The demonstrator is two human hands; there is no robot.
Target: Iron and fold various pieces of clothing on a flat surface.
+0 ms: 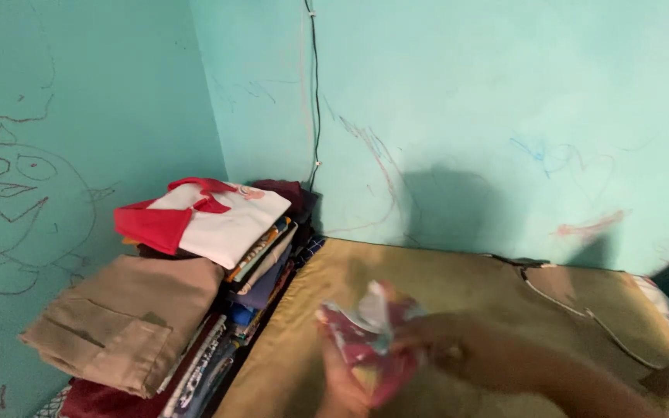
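A small crumpled cloth (369,329), red, pink and white, is held up over a mustard-yellow mattress (443,282). My left hand (340,383) grips its lower edge from below. My right hand (435,340) reaches in from the right and clutches its right side. Both hands and the cloth are blurred by motion, so the fingers are hard to make out.
Two stacks of folded clothes stand at the left in the corner: a white and red shirt (210,217) tops the far stack, tan trousers (129,317) top the near one. Turquoise scribbled walls enclose the corner, with a black cable (316,93) running down.
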